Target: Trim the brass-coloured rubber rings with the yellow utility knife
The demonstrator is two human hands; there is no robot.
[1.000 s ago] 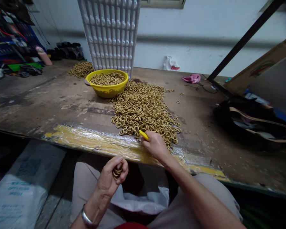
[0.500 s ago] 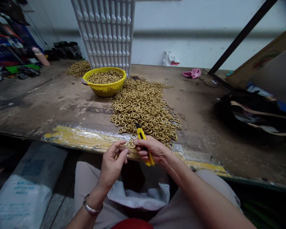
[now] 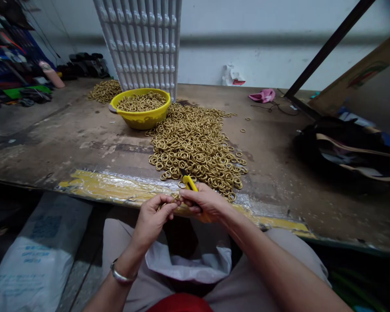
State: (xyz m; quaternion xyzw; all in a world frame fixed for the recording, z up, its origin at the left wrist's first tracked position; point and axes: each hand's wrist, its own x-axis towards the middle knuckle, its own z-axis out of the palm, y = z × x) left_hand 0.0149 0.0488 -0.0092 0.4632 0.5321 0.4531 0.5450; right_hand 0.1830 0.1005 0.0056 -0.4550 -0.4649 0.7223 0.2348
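My right hand (image 3: 203, 202) is closed around a yellow utility knife (image 3: 190, 183), its dark tip pointing up and away from me. Brass-coloured rings (image 3: 173, 198) show between the fingers of my left hand (image 3: 156, 216), which is closed on them just above my lap. The fingertips of both hands meet at these rings; how many there are is hidden. Beyond my hands a large heap of the same rings (image 3: 195, 143) spreads over the worn table (image 3: 84, 138). A white open bag (image 3: 188, 271) lies between my knees, below the hands.
A yellow basin (image 3: 143, 119) full of rings stands behind the heap, before a grey ribbed panel (image 3: 139, 47). A smaller ring pile (image 3: 104, 91) lies farther left. At the right are a black bag (image 3: 347, 156) and a pink cloth (image 3: 262, 95). Yellow tape (image 3: 117, 186) covers the table's front edge.
My hands have come together, fingertips now meeting at the rings. The utility knife has tilted, its tip shifting slightly left, and less of its handle shows.
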